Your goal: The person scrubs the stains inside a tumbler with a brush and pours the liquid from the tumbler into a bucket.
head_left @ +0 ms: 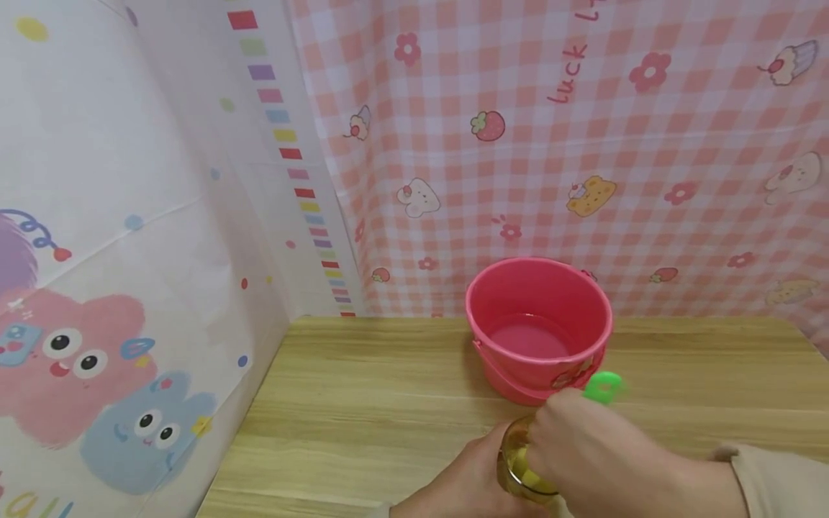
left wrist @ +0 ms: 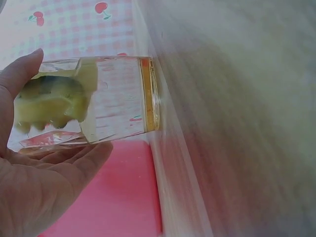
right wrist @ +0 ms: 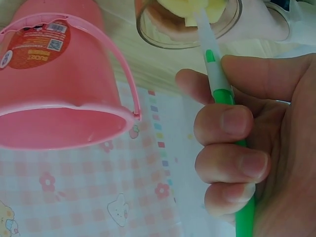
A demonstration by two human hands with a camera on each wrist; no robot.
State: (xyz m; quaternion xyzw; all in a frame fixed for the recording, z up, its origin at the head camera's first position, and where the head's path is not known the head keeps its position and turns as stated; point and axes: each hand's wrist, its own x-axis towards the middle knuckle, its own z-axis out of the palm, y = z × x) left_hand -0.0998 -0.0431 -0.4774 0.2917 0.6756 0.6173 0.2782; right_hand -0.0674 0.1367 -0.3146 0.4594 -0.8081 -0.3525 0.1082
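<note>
My left hand [head_left: 466,478] grips an amber-tinted drinking glass [head_left: 516,444] from the side, thumb on one side and fingers on the other in the left wrist view. My right hand [head_left: 589,446] holds a cup brush by its green handle [right wrist: 245,217], fingers curled round it over the mouth of the glass. The brush's yellow sponge head [right wrist: 215,10] is inside the glass. Through the glass wall in the left wrist view, a yellow scalloped shape [left wrist: 54,106] with a darker patch shows. My right hand hides part of the rim in the head view.
A pink bucket [head_left: 495,374] with a handle stands upright just beyond my hands, a little shallow liquid seeming to lie at its bottom. Under everything is a wood-grain table [head_left: 363,403]. A checkered pink cloth [head_left: 453,180] hangs behind, and a printed white sheet [head_left: 181,288] at left.
</note>
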